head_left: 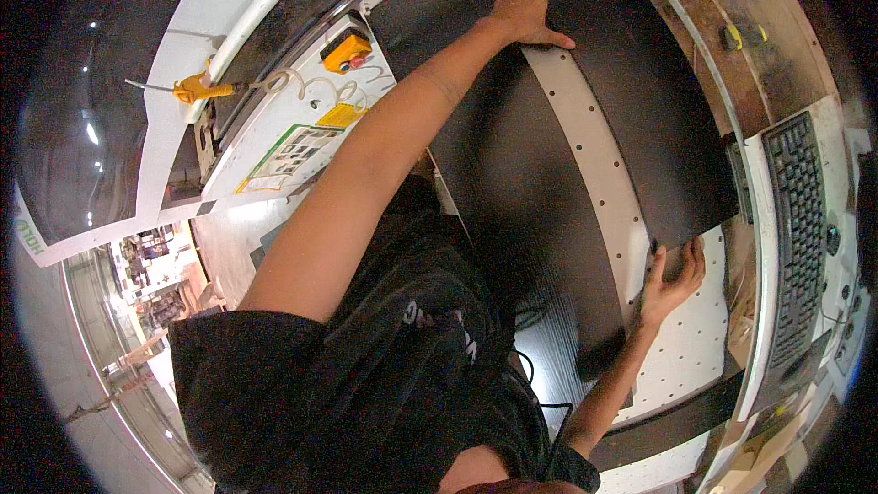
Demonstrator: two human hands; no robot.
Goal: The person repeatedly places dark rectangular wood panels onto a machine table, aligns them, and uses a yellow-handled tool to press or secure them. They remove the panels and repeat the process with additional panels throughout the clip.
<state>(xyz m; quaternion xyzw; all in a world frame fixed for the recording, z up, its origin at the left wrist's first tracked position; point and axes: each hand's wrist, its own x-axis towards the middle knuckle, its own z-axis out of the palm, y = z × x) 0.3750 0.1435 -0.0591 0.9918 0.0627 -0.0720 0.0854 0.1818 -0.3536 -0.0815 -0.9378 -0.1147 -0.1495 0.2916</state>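
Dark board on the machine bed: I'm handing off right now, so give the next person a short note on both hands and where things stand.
Left hand: flat on the far end of the dark board, fingers spread, pressing down rather than gripping.
Right hand: holding the board's near corner, fingers curled at its edge.
Board: lies across the white perforated bed, alongside a second dark panel to its left.
Nearby: keyboard at right, yellow button box at upper left.
Done: board is on the bed.
Left: I can't tell whether it is seated in final position; check its alignment.
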